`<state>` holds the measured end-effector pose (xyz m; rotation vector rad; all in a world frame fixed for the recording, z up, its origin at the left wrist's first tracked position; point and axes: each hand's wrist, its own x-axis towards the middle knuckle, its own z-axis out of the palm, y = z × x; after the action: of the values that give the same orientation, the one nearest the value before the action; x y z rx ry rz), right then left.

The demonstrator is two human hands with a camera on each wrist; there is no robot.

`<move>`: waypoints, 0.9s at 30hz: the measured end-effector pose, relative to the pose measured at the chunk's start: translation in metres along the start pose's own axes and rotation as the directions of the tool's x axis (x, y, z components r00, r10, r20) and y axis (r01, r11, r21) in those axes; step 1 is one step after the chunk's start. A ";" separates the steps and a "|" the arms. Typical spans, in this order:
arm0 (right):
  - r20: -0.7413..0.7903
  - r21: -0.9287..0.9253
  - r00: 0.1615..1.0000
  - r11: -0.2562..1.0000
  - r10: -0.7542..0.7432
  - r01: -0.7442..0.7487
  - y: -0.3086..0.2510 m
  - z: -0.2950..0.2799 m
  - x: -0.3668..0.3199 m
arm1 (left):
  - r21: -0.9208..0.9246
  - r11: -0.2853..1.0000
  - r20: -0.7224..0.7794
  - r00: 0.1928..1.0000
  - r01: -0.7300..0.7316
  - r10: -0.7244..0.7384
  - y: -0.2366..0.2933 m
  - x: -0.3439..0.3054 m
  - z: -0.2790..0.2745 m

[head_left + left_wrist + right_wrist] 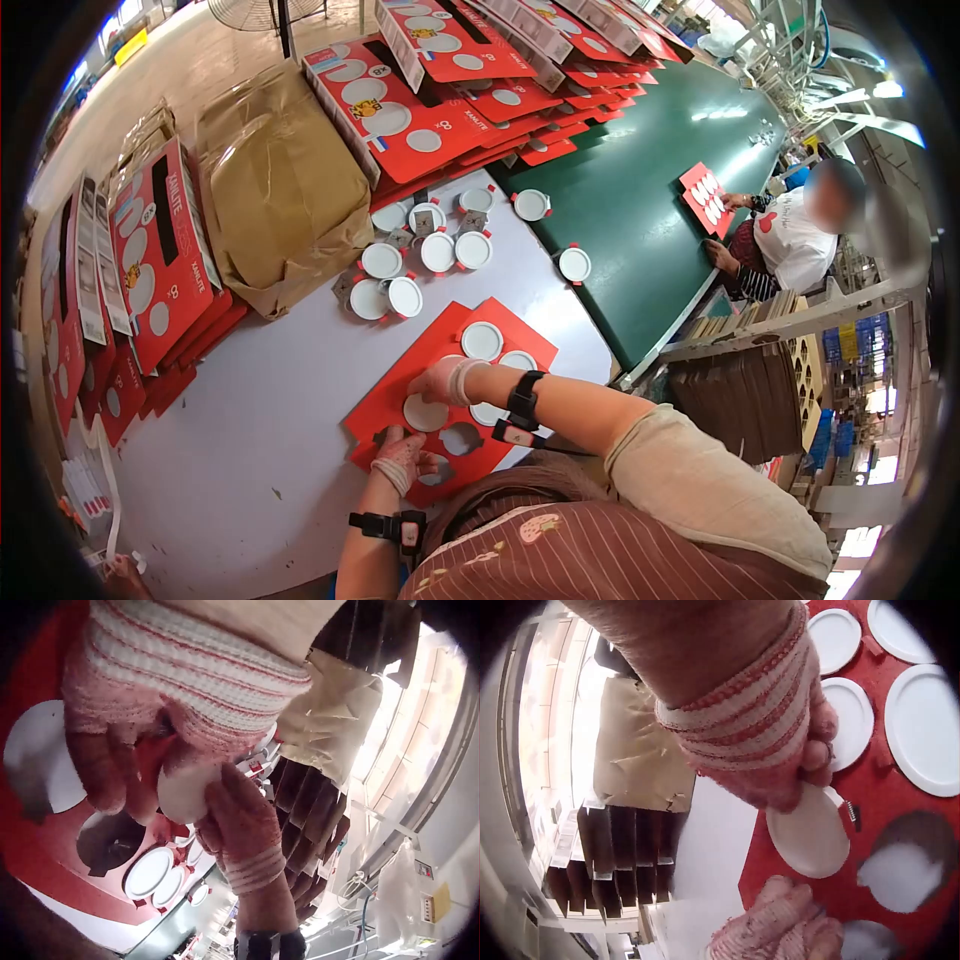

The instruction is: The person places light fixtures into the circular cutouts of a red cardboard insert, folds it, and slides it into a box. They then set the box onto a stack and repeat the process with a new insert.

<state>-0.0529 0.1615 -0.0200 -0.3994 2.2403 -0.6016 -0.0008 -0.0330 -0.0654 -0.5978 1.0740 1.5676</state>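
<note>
At the bench's point(240, 430) near side, the right hand point(437, 380) pinched a white disc point(427, 414) over a red card point(385, 395); the left hand point(398, 456) lay bent-fingered beside, its grip unclear. The disc looked light, stiff, smooth, best held by its rim. Left, cartons point(160, 265) read "XANLITE".

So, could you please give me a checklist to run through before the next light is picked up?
- Red card on the white table: ok.
- Right hand free: not ok, it grips a round light.
- That light fully seated: cannot tell, the fingers cover part of it.
- Every hole filled: not ok, at least two empty holes show near the left hand.
- Spare lights available: ok, grouped beyond the card.
</note>
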 end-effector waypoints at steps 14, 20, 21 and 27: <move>-0.114 0.145 0.946 0.947 0.303 -0.286 -0.007 0.014 -0.026 | -0.009 0.995 0.024 0.994 -0.103 0.104 -0.006 -0.002 0.008; -0.183 0.207 0.864 0.877 0.470 -0.433 -0.010 0.016 -0.019 | -0.002 0.987 -0.016 0.987 -0.158 0.158 0.003 0.021 0.038; -0.230 0.190 0.889 0.914 0.396 -0.358 -0.008 0.016 -0.025 | -0.024 0.994 -0.166 0.981 -0.103 0.097 0.002 0.003 0.030; -0.340 0.213 0.886 0.943 0.316 -0.255 0.016 -0.004 -0.075 | 0.029 0.995 -0.266 0.959 -0.098 0.102 -0.004 0.034 0.002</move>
<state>-0.0078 0.2100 0.0186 0.1453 2.5177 -0.7412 -0.0060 -0.0142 -0.0940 -0.7712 1.3345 1.5943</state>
